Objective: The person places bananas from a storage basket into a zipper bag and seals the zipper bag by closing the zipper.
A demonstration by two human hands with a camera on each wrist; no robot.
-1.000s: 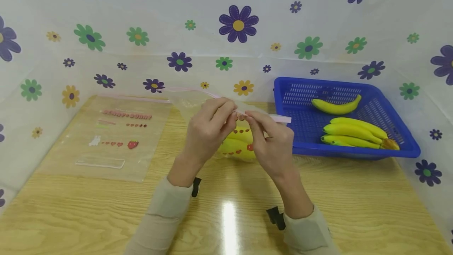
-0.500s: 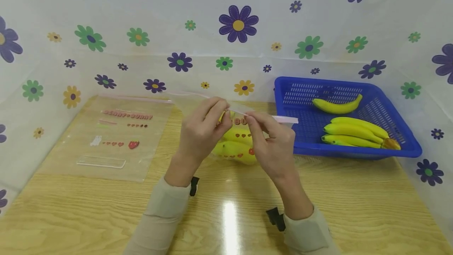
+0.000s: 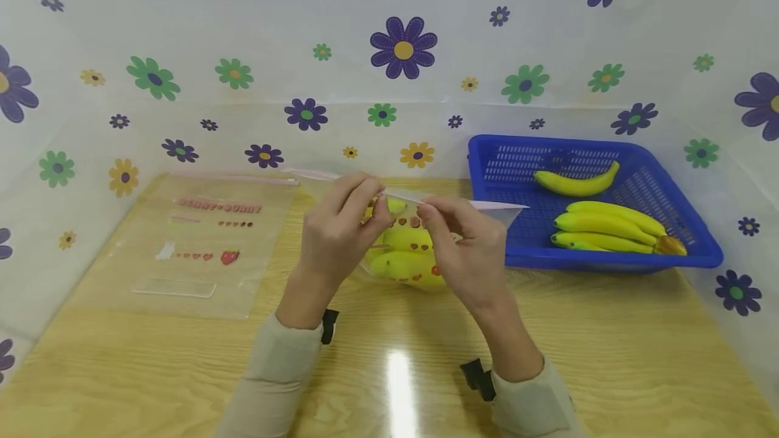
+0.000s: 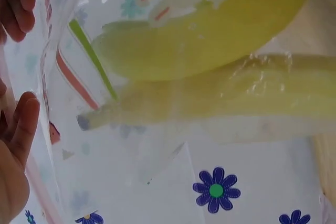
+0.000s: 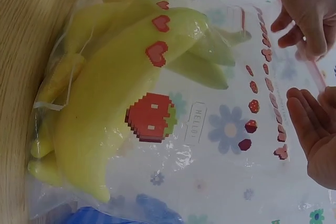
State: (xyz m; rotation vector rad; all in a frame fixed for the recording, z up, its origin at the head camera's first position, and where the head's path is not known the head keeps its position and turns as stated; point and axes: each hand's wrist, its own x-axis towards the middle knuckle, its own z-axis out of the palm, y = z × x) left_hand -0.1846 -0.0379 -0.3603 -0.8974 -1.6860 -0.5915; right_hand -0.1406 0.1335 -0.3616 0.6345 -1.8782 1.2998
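A clear zip bag (image 3: 316, 184) with a pale pink strip along its top stands upright mid-table, several bananas (image 5: 84, 129) inside. The right wrist view shows its printed hearts and strawberry. My left hand (image 3: 337, 235) pinches the pink strip (image 3: 398, 196) between thumb and forefinger. Just to the right, my right hand (image 3: 471, 252) pinches the same strip, whose end sticks out past the knuckles. My hands hide part of the bag in the head view. In the left wrist view only some fingers (image 4: 23, 124) show at the left edge.
Left of the bag, a flat clear zip bag (image 3: 213, 289) with similar prints lies on the wooden table (image 3: 152, 370). A blue plastic basket (image 3: 487, 259) on the right holds a single banana (image 3: 578, 181) and a bunch (image 3: 608, 225). Flower-patterned white sheeting (image 3: 341, 12) rises behind.
My left hand has slid left along the pink strip, widening the gap between my hands. More of the bananas shows between them. The head view has tilted slightly.
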